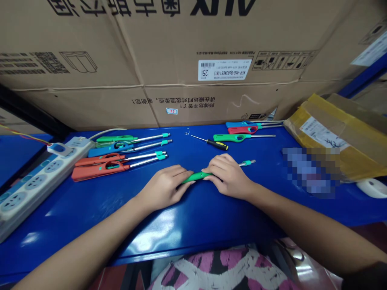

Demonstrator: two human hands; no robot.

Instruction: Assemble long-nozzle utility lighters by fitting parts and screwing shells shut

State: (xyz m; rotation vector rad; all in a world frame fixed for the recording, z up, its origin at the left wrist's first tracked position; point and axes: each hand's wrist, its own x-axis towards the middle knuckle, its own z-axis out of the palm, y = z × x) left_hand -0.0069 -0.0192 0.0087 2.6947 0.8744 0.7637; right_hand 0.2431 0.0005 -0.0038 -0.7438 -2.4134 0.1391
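Both my hands grip one green long-necked lighter (197,176) above the blue shelf. My left hand (165,186) is closed round the handle's left end. My right hand (230,177) closes on its other end, hiding much of it; the metal tube with a teal piece near its tip sticks out to the right. Beyond my hands lies a black and yellow screwdriver (217,144), with tiny metal bits (187,133) by its tip. To the left rest several more lighters, including a red one (101,170), a blue one (111,149) and a green one (116,139).
A white power strip (44,179) with a plug runs along the left. At the back right lie a green lighter (231,137), a red one (242,130) and a blue one. A yellow-taped carton (338,137) stands right, near a white mouse-like object (372,188). Large cardboard boxes (169,44) form the back.
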